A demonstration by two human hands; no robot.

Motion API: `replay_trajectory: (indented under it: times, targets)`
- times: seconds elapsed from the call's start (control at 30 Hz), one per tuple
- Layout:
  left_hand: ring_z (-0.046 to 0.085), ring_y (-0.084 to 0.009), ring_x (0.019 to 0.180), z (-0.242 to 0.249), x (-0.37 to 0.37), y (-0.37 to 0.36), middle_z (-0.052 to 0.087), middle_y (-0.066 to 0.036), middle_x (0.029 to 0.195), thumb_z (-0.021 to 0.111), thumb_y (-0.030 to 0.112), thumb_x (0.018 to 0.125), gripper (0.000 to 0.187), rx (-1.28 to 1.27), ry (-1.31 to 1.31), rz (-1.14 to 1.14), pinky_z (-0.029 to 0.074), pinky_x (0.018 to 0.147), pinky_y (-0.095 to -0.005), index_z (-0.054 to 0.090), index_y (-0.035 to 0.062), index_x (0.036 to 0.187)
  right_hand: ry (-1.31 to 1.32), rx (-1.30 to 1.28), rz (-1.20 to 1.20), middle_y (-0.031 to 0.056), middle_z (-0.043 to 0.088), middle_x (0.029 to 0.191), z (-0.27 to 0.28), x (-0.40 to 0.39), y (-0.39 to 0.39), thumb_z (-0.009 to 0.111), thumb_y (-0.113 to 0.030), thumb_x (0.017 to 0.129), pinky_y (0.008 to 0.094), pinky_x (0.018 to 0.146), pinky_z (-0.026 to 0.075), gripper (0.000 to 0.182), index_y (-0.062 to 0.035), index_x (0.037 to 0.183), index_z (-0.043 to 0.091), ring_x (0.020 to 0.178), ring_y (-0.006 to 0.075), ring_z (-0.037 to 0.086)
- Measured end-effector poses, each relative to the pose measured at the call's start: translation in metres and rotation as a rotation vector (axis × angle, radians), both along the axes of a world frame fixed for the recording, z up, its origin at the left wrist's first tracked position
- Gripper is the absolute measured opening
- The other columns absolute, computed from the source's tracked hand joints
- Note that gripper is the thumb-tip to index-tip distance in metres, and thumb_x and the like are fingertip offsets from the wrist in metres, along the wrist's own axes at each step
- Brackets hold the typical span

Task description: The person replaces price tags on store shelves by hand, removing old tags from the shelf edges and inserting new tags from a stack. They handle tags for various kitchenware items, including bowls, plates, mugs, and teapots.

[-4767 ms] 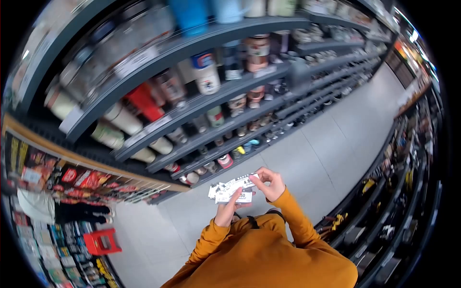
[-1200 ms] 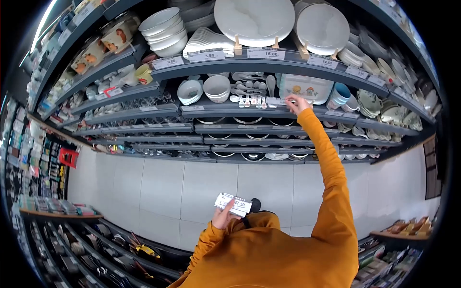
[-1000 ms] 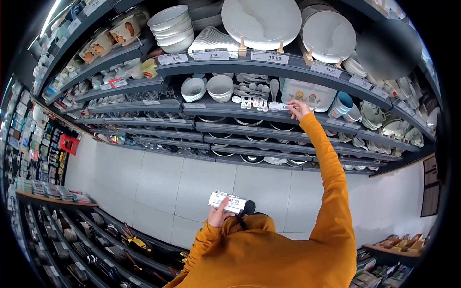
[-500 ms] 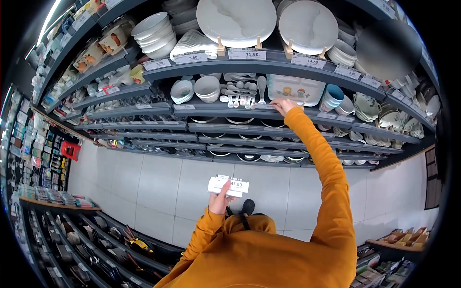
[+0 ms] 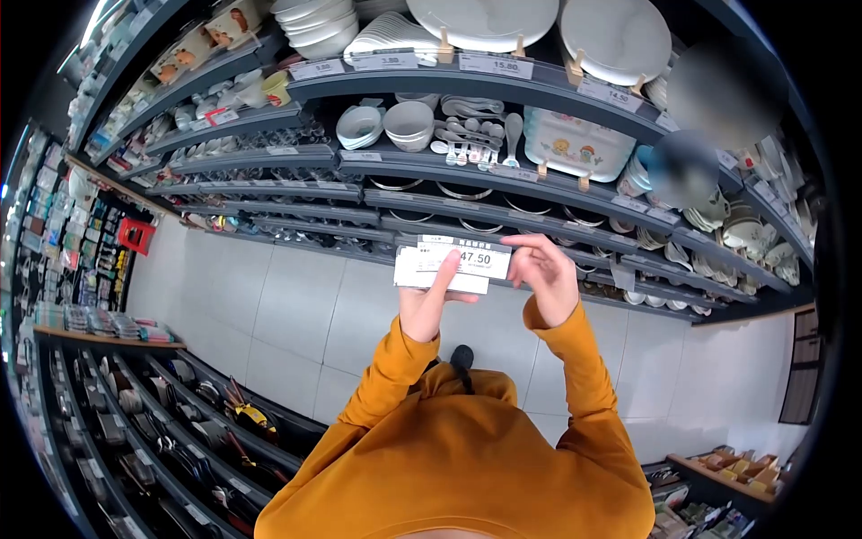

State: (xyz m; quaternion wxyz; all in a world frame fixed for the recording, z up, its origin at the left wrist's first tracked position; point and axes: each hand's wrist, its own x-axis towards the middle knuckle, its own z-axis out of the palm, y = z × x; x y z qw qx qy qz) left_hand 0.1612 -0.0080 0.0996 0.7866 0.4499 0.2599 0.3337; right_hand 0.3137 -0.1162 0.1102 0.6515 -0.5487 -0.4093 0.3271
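Note:
My left hand (image 5: pixel 422 313) is closed on a stack of white price tags (image 5: pixel 413 269), the thumb pressed flat over the front. The top tag reads 47.50. Beside the stack's right end is my right hand (image 5: pixel 549 280), its fingers bent and apart, the index fingertip right at the upper corner of the top tag. Both hands are over the aisle, before a shelf edge with a price label (image 5: pixel 516 174) under several spoons (image 5: pixel 471 135) and a patterned tray (image 5: pixel 579 148).
White bowls (image 5: pixel 409 124) stand left of the spoons. Large plates (image 5: pixel 615 40) lean on wooden stands on the shelf above. Lower shelves hold more dishes. Behind me on the left is a rack of kitchen tools (image 5: pixel 180 422); pale floor tiles (image 5: pixel 296 305) lie between.
My right hand has left the shelf edge below the tray and come back to the tags. My left hand has risen slightly with the stack.

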Motion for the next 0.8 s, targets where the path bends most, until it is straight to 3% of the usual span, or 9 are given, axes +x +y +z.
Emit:
replay_trajectory:
  times: [0.2, 0.47, 0.8]
  targets:
    - [0.067, -0.0182, 0.083, 0.008, 0.006, -0.007, 0.066, -0.013, 0.1, 0.057, 0.014, 0.094, 0.026, 0.002, -0.046, -0.116, 0.059, 0.059, -0.0259, 0.057, -0.0035, 0.114, -0.011, -0.037, -0.087, 0.0037, 0.064, 0.085, 0.01, -0.013, -0.005, 0.066, -0.004, 0.086, 0.0214, 0.069, 0.045, 0.026, 0.0003, 0.109, 0.053, 0.075, 0.0073, 0.058]
    - [0.067, -0.0215, 0.086, 0.01, 0.004, -0.008, 0.063, -0.014, 0.107, 0.055, 0.01, 0.094, 0.028, -0.014, -0.087, -0.148, 0.06, 0.064, -0.0295, 0.053, -0.0041, 0.118, -0.054, -0.051, -0.078, 0.0045, 0.065, 0.087, 0.02, -0.015, -0.009, 0.064, -0.004, 0.088, 0.0206, 0.067, 0.045, 0.027, 0.0005, 0.112, 0.053, 0.074, 0.0069, 0.059]
    - [0.061, -0.0247, 0.104, 0.018, 0.003, -0.014, 0.058, -0.016, 0.118, 0.052, 0.008, 0.095, 0.031, -0.035, -0.151, -0.263, 0.058, 0.082, -0.0377, 0.049, -0.0047, 0.124, -0.079, 0.03, -0.242, 0.0032, 0.064, 0.084, 0.02, -0.007, -0.02, 0.065, -0.002, 0.086, 0.0191, 0.065, 0.047, 0.03, 0.0001, 0.115, 0.054, 0.073, 0.0068, 0.06]
